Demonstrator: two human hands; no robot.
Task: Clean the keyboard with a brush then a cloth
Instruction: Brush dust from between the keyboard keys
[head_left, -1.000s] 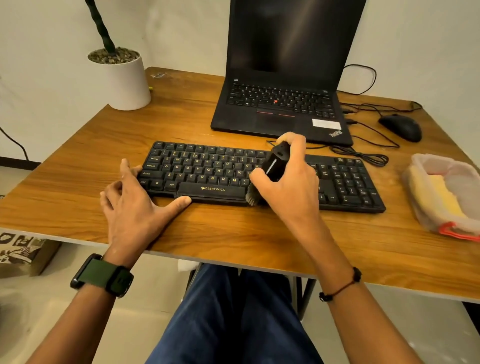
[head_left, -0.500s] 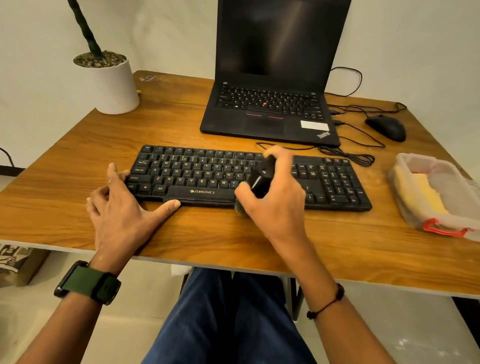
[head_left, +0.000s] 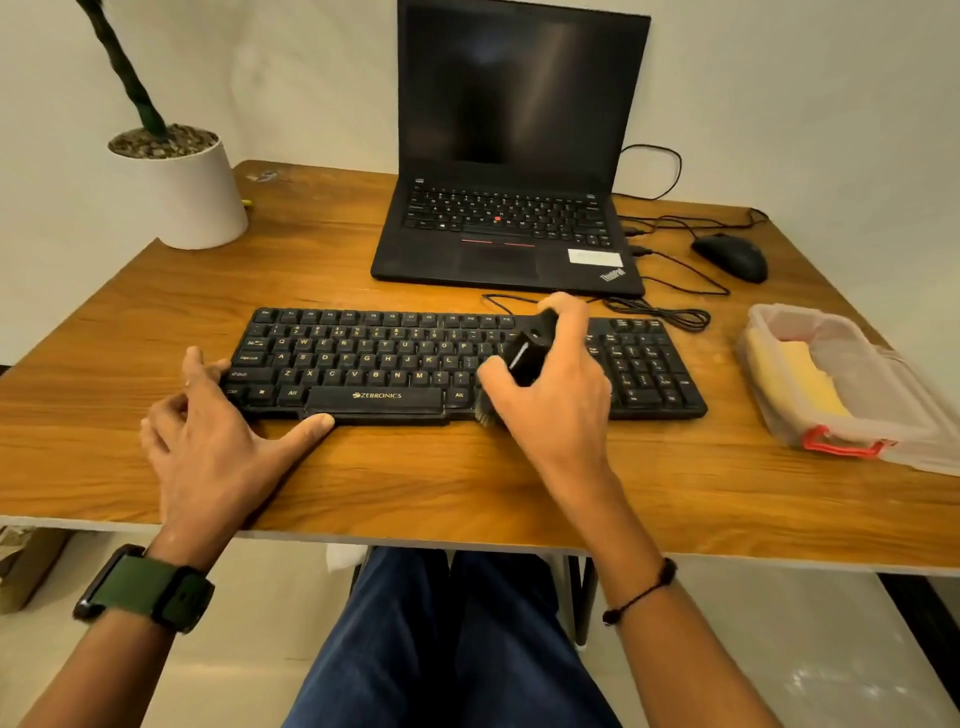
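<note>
A black keyboard (head_left: 374, 364) lies across the middle of the wooden desk (head_left: 467, 478). My right hand (head_left: 556, 395) grips a black brush (head_left: 527, 356) by its handle, bristles down at the keyboard's front edge, right of the space bar. My left hand (head_left: 218, 436) rests flat at the keyboard's left front corner, fingers spread, thumb against the front edge below the space bar. A yellow cloth (head_left: 800, 374) lies inside a clear plastic box (head_left: 852, 421) at the right.
An open black laptop (head_left: 509, 208) stands behind the keyboard. A black mouse (head_left: 732, 257) and loose cables (head_left: 670, 306) lie at the back right. A white plant pot (head_left: 187, 192) sits at the back left corner.
The brush in my right hand stays at the keyboard's front edge by the space bar, with only slight movement. My left hand keeps its place. The camera has shifted.
</note>
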